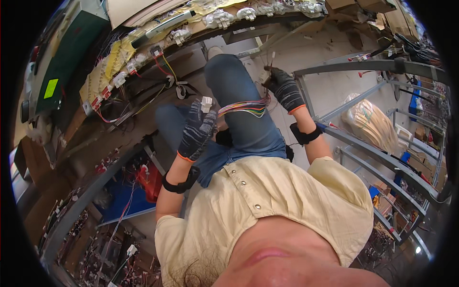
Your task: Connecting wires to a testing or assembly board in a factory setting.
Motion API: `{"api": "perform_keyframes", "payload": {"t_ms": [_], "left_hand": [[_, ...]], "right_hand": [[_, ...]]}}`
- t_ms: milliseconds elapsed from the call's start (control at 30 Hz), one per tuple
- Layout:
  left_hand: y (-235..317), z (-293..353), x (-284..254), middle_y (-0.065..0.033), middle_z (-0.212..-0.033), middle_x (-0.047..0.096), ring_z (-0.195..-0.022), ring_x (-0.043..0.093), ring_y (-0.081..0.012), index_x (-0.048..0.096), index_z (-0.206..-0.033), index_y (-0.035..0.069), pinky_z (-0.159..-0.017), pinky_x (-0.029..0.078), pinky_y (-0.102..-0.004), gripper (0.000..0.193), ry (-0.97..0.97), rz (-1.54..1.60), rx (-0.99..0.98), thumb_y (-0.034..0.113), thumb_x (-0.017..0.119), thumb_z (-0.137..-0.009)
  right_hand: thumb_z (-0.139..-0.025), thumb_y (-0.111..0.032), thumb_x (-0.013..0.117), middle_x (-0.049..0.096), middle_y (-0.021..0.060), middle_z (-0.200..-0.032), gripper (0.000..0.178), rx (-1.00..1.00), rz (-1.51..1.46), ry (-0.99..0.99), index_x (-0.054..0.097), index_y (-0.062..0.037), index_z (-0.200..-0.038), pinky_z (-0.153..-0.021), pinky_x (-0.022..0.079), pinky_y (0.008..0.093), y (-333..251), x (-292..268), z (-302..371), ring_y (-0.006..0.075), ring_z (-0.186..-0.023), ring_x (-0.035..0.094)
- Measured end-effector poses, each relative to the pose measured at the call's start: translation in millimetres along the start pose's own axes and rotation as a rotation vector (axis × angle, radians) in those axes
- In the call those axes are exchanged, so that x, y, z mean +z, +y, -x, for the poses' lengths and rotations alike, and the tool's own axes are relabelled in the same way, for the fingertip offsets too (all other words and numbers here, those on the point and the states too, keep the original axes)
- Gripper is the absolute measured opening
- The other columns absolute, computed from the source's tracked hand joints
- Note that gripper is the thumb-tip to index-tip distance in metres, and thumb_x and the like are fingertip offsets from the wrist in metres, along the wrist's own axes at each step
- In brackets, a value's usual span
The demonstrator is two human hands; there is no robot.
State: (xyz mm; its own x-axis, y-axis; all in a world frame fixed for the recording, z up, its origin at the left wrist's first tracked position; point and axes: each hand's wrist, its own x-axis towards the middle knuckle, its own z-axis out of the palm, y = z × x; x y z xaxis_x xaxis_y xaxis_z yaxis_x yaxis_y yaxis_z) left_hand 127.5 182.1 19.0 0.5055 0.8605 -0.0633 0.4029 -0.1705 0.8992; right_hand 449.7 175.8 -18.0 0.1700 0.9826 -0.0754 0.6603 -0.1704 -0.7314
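Observation:
In dark knitted gloves, both my hands are raised over my lap. My left hand (197, 130) grips a white plastic connector (206, 104) at its fingertips. A bundle of thin multicoloured wires (245, 108) lies across my thigh, between the two hands; its left end runs in toward the left hand. My right hand (284, 90) is closed at the far side of the thigh, its fingers pinched on a thin wire (273, 58) with a pale and reddish tip. Whether that wire belongs to the bundle, I cannot tell.
Ahead is a bench edge (153, 43) lined with white connectors, yellow tape and a marker pen (162, 28). A green machine (62, 71) stands at left. Metal racks (368, 143) flank me at right, with a plastic-wrapped bundle (370, 122) beside them. A blue tray (124, 196) sits low at left.

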Motion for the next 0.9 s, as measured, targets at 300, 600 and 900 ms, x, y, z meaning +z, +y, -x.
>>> {"api": "perform_keyframes", "payload": {"t_ms": [300, 600, 900], "left_hand": [[59.6, -75.0, -18.4, -0.0032, -0.085, 0.06, -0.073, 0.058, -0.0092, 0.058, -0.101, 0.005, -0.059, 0.048, -0.0216, 0.025, 0.177, 0.97, -0.317, 0.025, 0.045, -0.098], [59.7, -111.1, -24.1, -0.0016, -0.086, 0.065, -0.067, 0.058, -0.0084, 0.061, -0.104, 0.008, -0.051, 0.043, -0.0187, 0.044, 0.16, 1.209, -0.325, 0.043, 0.036, -0.098], [58.4, -119.5, -24.2, 0.0008, -0.072, 0.061, -0.048, 0.046, -0.0044, 0.061, -0.095, 0.009, -0.04, 0.032, -0.0182, 0.043, 0.198, 1.242, -0.353, 0.043, 0.035, -0.099]], "right_hand": [[-0.084, -0.007, 0.067, 0.062, 0.0034, -0.087, 0.02, -0.009, -0.915, 0.181, 0.058, -0.0015, -0.102, -0.068, 0.049, 0.0241, -139.3, 7.0, -53.7, 0.0078, -0.077, 0.058], [-0.075, -0.002, 0.065, 0.06, 0.016, -0.083, 0.028, -0.648, -0.059, 0.219, 0.056, 0.0007, -0.101, -0.063, 0.048, 0.038, -133.4, 11.1, -75.0, 0.0351, -0.073, 0.058], [-0.092, -0.015, 0.05, 0.056, 0.0122, -0.074, 0.015, -0.455, -0.238, 0.04, 0.054, -0.0013, -0.09, -0.063, 0.046, 0.0357, -119.4, 12.5, -80.6, 0.0285, -0.067, 0.055]]}}
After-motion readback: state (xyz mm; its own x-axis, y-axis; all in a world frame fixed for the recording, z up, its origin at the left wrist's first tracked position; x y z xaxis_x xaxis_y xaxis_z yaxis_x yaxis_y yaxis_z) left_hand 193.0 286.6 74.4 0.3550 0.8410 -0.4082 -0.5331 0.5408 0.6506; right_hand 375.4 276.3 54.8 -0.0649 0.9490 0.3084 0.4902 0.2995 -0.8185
